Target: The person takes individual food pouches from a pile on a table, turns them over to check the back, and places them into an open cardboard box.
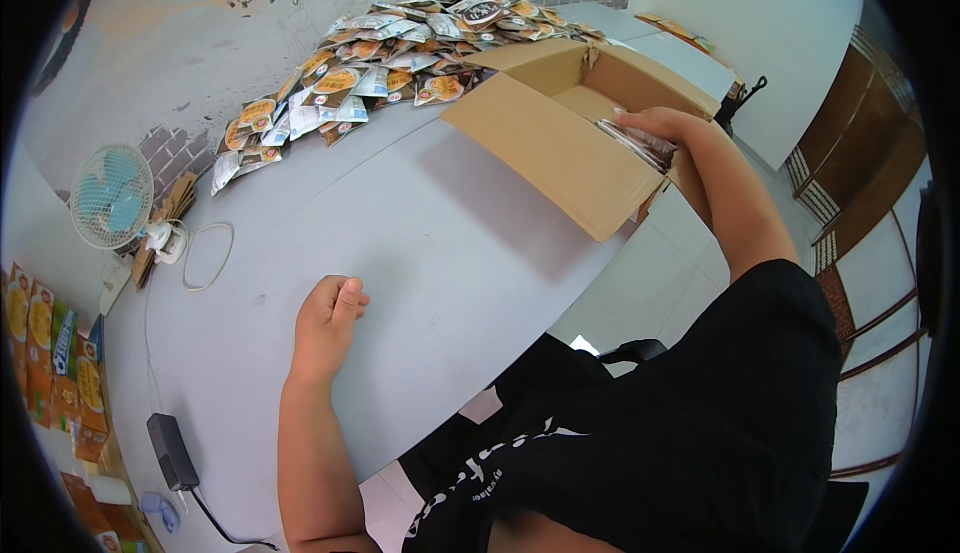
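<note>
My right hand point(654, 126) reaches into an open cardboard box point(551, 151) at the table's far right edge. Its fingers are at a row of flat packets point(634, 140) standing along the box's near right side; the box wall and the hand partly hide them, so I cannot tell if it grips one. With curled fingers and the thumb laid over them, my left hand point(334, 301) is above the grey table point(420, 253), and no object shows in it. Beyond the box lies a large heap of printed plastic food packets point(334, 84) against the wall.
A small fan point(112, 196) with a white cable stands at the left, beside folded cardboard point(172, 208). Nearer lies a black power adapter point(172, 452) with a cord. Orange printed cartons point(52, 350) stand at the far left. The table's near edge runs diagonally before my body.
</note>
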A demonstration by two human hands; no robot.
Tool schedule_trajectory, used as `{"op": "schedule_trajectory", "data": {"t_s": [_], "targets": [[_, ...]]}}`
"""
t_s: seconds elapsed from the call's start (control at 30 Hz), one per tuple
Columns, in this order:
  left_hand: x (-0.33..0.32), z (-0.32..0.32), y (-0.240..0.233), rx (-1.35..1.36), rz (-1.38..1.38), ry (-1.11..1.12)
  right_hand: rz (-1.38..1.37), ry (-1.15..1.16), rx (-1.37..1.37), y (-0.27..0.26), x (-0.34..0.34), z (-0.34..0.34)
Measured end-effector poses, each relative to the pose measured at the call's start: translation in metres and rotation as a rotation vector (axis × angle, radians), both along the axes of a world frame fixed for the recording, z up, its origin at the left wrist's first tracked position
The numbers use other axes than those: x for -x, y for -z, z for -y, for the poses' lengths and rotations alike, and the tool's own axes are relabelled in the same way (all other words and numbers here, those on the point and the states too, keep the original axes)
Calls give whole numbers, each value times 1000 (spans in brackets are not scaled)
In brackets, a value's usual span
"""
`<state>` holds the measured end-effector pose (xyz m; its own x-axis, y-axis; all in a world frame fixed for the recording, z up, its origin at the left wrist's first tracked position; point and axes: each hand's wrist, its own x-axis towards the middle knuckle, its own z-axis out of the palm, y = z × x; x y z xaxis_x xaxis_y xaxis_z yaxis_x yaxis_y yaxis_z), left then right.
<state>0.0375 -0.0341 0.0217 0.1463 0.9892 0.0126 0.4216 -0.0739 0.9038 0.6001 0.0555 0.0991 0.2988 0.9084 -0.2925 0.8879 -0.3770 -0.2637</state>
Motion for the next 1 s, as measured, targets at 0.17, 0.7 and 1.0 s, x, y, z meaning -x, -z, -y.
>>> {"op": "schedule_trajectory", "data": {"t_s": [0.17,0.7,1.0], "targets": [[-4,4,-5,-5,-39,-42,75,-131,126,-19,40,12],[-4,2,-2,-27,-57,-27,317,-229,33,1,20,-11],[-4,0,-1,-23,-48,-8,-40,-81,-46,-24,10,17]]}}
